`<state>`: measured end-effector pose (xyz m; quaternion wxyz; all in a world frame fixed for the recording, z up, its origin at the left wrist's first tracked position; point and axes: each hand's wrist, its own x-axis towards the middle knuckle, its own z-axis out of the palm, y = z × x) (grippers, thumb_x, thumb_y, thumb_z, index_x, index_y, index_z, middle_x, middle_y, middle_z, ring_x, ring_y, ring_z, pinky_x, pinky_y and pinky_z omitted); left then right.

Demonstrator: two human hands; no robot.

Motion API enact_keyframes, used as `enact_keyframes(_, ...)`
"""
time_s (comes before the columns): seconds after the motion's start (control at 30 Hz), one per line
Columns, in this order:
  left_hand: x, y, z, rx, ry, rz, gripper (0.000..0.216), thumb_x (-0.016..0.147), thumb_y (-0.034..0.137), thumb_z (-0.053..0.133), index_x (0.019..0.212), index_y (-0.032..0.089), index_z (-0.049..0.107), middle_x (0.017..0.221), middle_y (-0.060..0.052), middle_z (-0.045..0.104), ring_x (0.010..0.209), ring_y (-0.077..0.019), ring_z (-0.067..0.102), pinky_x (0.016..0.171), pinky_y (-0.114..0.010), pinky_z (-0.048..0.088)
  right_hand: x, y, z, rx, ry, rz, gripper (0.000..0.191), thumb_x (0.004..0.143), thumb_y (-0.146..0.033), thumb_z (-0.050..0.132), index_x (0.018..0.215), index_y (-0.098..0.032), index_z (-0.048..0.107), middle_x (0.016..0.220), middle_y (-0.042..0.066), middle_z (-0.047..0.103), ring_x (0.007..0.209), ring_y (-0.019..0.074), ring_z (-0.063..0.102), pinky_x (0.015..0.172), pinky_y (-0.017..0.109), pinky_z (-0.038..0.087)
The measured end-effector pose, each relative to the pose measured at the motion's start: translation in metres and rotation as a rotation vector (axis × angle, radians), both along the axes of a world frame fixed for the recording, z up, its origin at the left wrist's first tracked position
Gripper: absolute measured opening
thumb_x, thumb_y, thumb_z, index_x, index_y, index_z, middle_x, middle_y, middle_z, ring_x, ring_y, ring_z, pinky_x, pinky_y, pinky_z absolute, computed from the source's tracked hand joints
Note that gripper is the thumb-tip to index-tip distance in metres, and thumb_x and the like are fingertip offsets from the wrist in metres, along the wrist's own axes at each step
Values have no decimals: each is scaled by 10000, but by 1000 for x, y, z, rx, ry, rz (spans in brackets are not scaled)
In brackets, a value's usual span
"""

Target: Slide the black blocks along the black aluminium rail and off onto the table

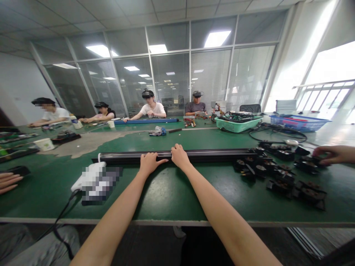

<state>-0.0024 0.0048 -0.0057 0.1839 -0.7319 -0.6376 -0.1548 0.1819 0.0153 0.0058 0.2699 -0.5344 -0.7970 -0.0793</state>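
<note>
A long black bar (pixel 222 155) with a shiny top lies crosswise on the table before me. My left hand (pixel 149 162) is on its middle, fingers curled over the far side and thumb stretched to the right along the near side. Just to the right, my right hand (pixel 179 155) grips the same bar with bent fingers over its top edge. The fingertips of both hands are partly hidden. Several black parts with coppery pieces (pixel 283 171) lie around the bar's right end. By the left end is a white box with a cable (pixel 88 175), next to a dark blurred item (pixel 102 186).
Another person's hand (pixel 332 154) touches the black parts at right; a further hand (pixel 9 181) rests at left. Across the green table (pixel 172 199) sit several people. A green basket (pixel 238 126), a blue basket (pixel 302 123), a crumpled cloth (pixel 157 131) and a white cup (pixel 44 144) stand beyond.
</note>
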Motion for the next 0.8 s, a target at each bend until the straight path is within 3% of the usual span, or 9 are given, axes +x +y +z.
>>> enact_keyframes(0.2,0,0,0,10,3,-10,694,826,836,440,934,207,714,1012,-139,747,1030,-335,647,878,-427,390,9,5,-3,-10,54,74,284,1018,-207,418,1100,-158,686,1169,124,578,1135,223,513,929,313,506)
enact_keyframes(0.8,0,-1,1,0,3,-12,694,887,798,356,910,198,703,1023,-142,746,1057,-329,642,893,-426,381,-1,0,-2,-8,3,-21,287,977,-114,384,1107,-119,639,1209,173,545,1146,248,462,860,304,537)
